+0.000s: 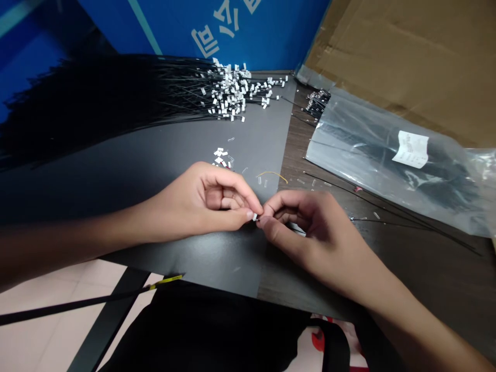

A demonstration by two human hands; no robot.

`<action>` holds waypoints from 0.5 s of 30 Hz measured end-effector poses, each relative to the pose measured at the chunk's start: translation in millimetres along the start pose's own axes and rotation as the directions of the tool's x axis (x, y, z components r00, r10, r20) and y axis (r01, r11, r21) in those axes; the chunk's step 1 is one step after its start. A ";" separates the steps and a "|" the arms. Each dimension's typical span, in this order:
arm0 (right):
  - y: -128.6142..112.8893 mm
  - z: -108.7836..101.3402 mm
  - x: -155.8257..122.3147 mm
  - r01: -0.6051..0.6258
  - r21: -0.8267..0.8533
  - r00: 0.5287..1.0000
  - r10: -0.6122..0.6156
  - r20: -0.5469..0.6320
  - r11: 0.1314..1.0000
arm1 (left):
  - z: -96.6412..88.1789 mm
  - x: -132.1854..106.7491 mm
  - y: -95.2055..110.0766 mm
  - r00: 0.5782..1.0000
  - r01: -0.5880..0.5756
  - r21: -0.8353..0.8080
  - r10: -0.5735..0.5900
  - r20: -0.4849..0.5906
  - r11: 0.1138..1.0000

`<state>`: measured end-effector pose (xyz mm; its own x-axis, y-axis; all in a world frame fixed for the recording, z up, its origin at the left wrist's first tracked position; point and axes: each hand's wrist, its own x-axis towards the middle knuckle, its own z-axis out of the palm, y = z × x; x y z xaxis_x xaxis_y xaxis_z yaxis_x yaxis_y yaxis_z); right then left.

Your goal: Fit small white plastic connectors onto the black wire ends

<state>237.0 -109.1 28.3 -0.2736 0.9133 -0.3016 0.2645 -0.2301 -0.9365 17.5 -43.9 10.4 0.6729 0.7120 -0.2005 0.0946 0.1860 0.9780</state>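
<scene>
Near the table's front, my left hand [217,201] pinches a small white connector [254,217] between thumb and forefinger. My right hand [306,222] meets it fingertip to fingertip, its thumb and forefinger closed on what looks like the end of a thin black wire [298,229], mostly hidden by the hand. Whether the wire sits inside the connector I cannot tell. Just beyond my left hand lies a little heap of loose white connectors [220,157]. A large bundle of black wires [170,88] stretches across the back left, with white connectors [232,93] on its ends.
A clear plastic bag [360,139] of black wires lies at the right, beside a cardboard box [418,62]. Loose black wires [387,204], a yellow wire [273,173] and small clear pieces are scattered nearby. A blue panel [174,31] stands behind. A grey mat [217,258] covers the table's left part.
</scene>
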 end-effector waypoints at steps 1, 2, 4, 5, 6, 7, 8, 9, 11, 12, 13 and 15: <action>-0.1 0.1 -0.1 0.000 0.004 1.000 0.000 -0.002 1.000 | 0.0 0.1 0.1 1.000 0.001 0.001 -0.001 -0.002 1.000; -0.3 0.2 -0.2 0.000 0.010 1.000 0.000 -0.003 1.000 | -0.1 0.3 0.1 1.000 0.004 0.003 -0.004 -0.005 1.000; -0.6 0.3 -0.1 -0.003 0.019 1.000 0.003 -0.007 1.000 | -0.1 0.5 -0.2 1.000 0.006 0.016 -0.006 -0.011 1.000; -0.6 0.3 0.0 -0.006 0.024 1.000 0.006 -0.008 1.000 | 0.0 0.5 -0.4 1.000 0.001 0.028 -0.001 -0.016 1.000; -0.7 0.4 0.2 -0.009 0.028 1.000 0.009 -0.010 1.000 | 0.2 0.2 -0.6 1.000 -0.008 0.043 0.009 -0.022 0.999; -0.7 0.4 0.3 -0.012 0.034 1.000 0.013 -0.010 0.999 | 0.7 -0.3 -0.7 0.999 -0.022 0.058 0.024 -0.028 0.998; -0.7 0.6 0.5 -0.015 0.040 1.000 0.015 -0.010 0.999 | 1.4 -1.0 -0.8 0.998 -0.043 0.070 0.045 -0.035 0.997; -0.6 0.8 0.6 -0.019 0.045 1.000 0.019 -0.009 0.999 | 2.3 -1.8 -0.9 0.997 -0.065 0.084 0.069 -0.041 0.994; -0.5 1.3 0.6 -0.030 0.054 0.999 0.031 -0.013 0.998 | 4.3 -3.6 -0.9 0.991 -0.115 0.122 0.123 -0.057 0.986; -0.4 1.6 0.6 -0.036 0.057 0.999 0.037 -0.020 0.998 | 5.2 -4.4 -0.8 0.987 -0.139 0.144 0.149 -0.066 0.980; -0.3 1.8 0.6 -0.043 0.058 0.999 0.045 -0.028 0.997 | 5.9 -5.2 -0.8 0.983 -0.157 0.163 0.171 -0.072 0.974; -0.3 2.2 0.5 -0.055 0.060 0.998 0.057 -0.041 0.997 | 6.9 -6.1 -0.8 0.978 -0.177 0.180 0.194 -0.079 0.968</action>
<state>234.8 -109.3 28.0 -0.2201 0.9116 -0.3473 0.2230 -0.2996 -0.9277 18.4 -53.1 11.2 0.6181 0.7860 -0.0114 0.1050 -0.0682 0.9921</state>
